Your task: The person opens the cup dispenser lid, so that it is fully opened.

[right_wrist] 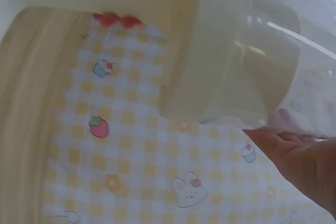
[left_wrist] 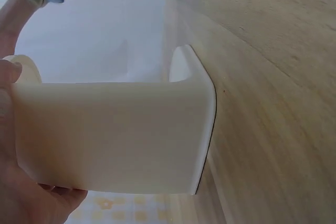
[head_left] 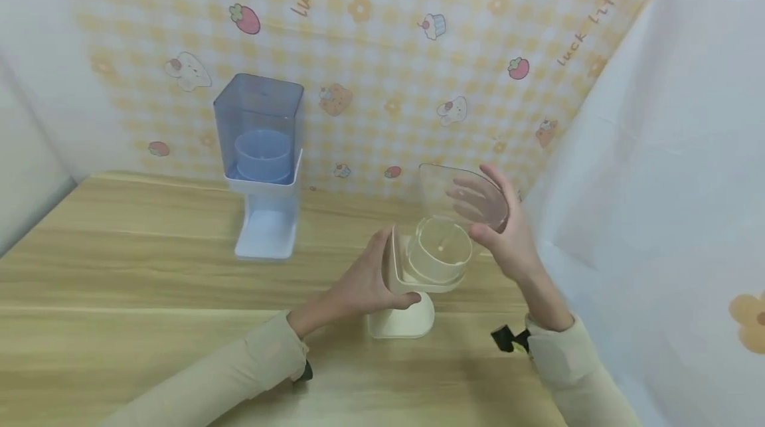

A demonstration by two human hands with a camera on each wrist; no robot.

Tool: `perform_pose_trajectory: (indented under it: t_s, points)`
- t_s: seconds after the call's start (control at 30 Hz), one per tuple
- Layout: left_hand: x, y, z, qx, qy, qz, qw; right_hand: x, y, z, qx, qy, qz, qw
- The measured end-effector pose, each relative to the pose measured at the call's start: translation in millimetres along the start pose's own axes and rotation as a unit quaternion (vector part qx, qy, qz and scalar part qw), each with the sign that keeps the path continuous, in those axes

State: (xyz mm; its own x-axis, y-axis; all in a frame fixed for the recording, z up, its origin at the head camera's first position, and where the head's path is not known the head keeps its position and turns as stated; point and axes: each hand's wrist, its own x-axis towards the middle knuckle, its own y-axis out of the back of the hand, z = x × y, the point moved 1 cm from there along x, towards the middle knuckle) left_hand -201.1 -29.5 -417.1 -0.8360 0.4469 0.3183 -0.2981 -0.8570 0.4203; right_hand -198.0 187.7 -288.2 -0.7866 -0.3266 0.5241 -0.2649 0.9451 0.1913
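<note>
A cream stand (head_left: 406, 324) with a flat foot and a round, cup-like ring (head_left: 439, 264) on its upper tray is upright on the wooden table. My left hand (head_left: 372, 274) grips the tray's side, thumb across the front. In the left wrist view, the smooth back of the stand (left_wrist: 113, 135) fills the middle, its foot on the table. My right hand (head_left: 509, 241) holds a clear plastic cover (head_left: 435, 191) just above the ring, fingers behind and thumb at the near edge. The right wrist view shows the transparent cover (right_wrist: 315, 72) close to the ring.
To the left stands a similar blue dispenser (head_left: 265, 221), with a transparent blue box (head_left: 254, 98) over its ring. Behind the table (head_left: 149, 281) hangs a yellow checked cloth (head_left: 382, 68), and a white sheet (head_left: 651, 214) hangs at the right.
</note>
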Motion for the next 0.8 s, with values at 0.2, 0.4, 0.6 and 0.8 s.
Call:
perform_pose_trajectory:
  t_s: [0.2, 0.4, 0.6, 0.8]
  points:
    - [1.1, 3.7, -3.3, -0.021, -0.022, 0.010, 0.9995, -9.2, -10, 27, 0.026, 0.014, -0.033, 0.9990]
    - [2.0, 4.0, -2.6, -0.018, -0.032, 0.020, 0.9991, -8.4, -15, 36, 0.028, 0.058, -0.005, 0.9979]
    - [3.1, 5.7, -2.6, -0.021, -0.040, 0.028, 0.9986, -8.7, -18, 38, 0.047, 0.069, 0.023, 0.9962]
    - [1.5, 3.9, -5.1, -0.031, -0.049, 0.035, 0.9977, -12.7, -21, 38, 0.051, 0.060, 0.030, 0.9965]
